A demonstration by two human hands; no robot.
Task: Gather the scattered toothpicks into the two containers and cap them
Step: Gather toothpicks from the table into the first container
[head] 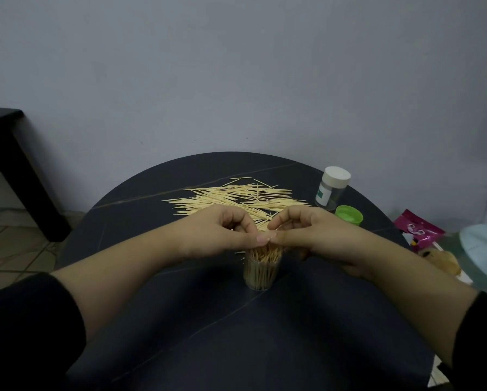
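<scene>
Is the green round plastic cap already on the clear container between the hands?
No, the green round plastic cap lies on the dark table, apart from the open clear container of toothpicks.

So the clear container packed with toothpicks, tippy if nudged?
Probably tippy: the clear container is tall, narrow and uncapped, so a sideways nudge could spill its toothpicks. Likely light for its size: clear plastic, wood. Smooth wall may slip when gripped.

We see a dark round table (180, 320) bearing scattered toothpicks (231, 197) at centre, a filled open container (260, 273) below them, and a white-capped container (331, 190) and green cap (349, 215) at right.
</scene>
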